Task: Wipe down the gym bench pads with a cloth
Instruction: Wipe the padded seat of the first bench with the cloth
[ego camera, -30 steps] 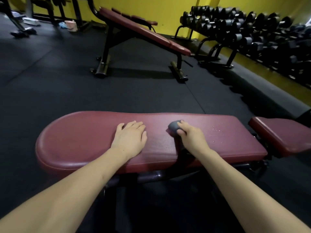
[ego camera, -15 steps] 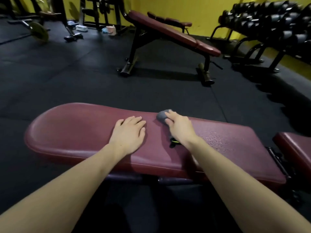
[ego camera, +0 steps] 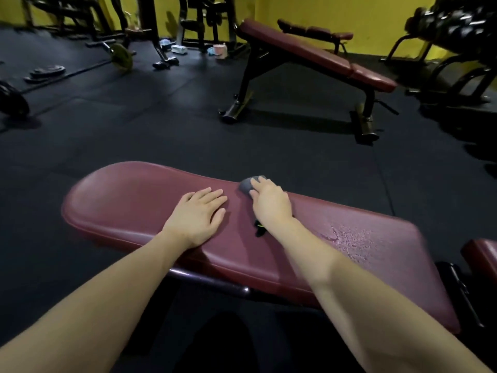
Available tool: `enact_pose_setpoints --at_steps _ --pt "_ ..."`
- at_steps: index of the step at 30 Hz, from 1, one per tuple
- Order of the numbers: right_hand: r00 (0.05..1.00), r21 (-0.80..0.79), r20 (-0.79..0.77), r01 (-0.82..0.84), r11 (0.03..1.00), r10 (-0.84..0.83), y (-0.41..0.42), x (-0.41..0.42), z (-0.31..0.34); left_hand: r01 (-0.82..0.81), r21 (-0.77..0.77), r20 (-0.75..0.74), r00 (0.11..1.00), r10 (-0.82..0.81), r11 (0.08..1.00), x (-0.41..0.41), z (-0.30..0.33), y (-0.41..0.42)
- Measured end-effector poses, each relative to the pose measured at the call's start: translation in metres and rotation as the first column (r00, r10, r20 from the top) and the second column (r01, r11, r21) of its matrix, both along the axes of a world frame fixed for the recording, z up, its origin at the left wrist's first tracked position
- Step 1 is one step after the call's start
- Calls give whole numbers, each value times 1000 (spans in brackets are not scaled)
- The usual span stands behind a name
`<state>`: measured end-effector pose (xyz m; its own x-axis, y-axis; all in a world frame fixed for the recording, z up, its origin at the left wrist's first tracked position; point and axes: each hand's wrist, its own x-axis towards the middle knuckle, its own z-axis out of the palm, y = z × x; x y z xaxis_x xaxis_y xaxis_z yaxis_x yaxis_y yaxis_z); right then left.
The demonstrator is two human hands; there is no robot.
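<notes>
A dark rubber tiled floor (ego camera: 150, 130) fills the room up to a yellow wall (ego camera: 309, 9) at the far side. Across the near part lies a long maroon padded bench pad (ego camera: 121, 200), its rounded end to the left, its far edge bordered by open floor; a patch of water droplets (ego camera: 352, 235) sits on its right part. A second maroon pad (ego camera: 484, 254) shows only its corner at the right edge. One inclined maroon bench on a black frame (ego camera: 317, 57) stands far right of centre, well apart. Two bare forearms reach in from the near edge. The left hand (ego camera: 197, 215) lies flat on the pad, fingers straight and together. Just right of it, the right hand (ego camera: 270, 203) curls its fingers over a small grey bunched cloth (ego camera: 247, 184), pressing it on the pad near the far edge.
</notes>
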<state>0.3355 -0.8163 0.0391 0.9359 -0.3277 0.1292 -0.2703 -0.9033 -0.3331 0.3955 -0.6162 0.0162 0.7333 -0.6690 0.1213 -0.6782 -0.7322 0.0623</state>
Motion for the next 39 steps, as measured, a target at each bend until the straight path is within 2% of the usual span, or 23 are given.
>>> enact_pose_setpoints --at_steps 3,7,11,13,18,20,24,26,29,32,34,36,39 --pt "1000 90 10 26 996 -27 -32 -28 -4 11 22 -13 1000 -10 1000 -2 0 2" --pt "958 175 55 267 948 -280 -94 -82 -13 -9 23 -4 1000 9 1000 -5 -1 2" --pt "921 103 41 381 919 -387 -75 -75 -11 2 -26 -4 1000 -2 1000 -6 -1 3" --pt "937 90 51 339 936 -344 -39 -53 -6 5 -50 -17 1000 -6 999 -6 -2 4" --pt "994 68 16 104 992 -105 31 -20 -5 -7 -82 -32 999 4 997 -3 -6 7" --pt "990 106 28 133 985 -137 14 -38 -11 -6 -85 -30 1000 4 996 -1 -9 8" --pt "918 178 4 390 903 -397 -53 -78 -20 11 -101 -48 999 -16 995 2 -10 9" --pt "888 175 -9 455 873 -461 -57 -77 -17 10 -105 -54 998 -16 994 1 -9 9" --pt "915 168 30 393 904 -403 -19 -69 -15 20 -107 -65 998 -27 994 1 -8 9" --pt "977 172 74 185 968 -200 32 -84 -28 15 -116 -64 998 -23 993 1 -8 10" --pt "988 151 90 107 983 -122 38 -103 -28 18 -120 -63 998 -26 993 1 -8 9" --pt "987 131 40 147 980 -154 23 -125 -24 10 -150 -59 998 -19 989 1 -9 11" --pt "935 154 10 350 924 -355 -9 -149 -13 7 -196 -48 999 -16 981 0 -8 12"
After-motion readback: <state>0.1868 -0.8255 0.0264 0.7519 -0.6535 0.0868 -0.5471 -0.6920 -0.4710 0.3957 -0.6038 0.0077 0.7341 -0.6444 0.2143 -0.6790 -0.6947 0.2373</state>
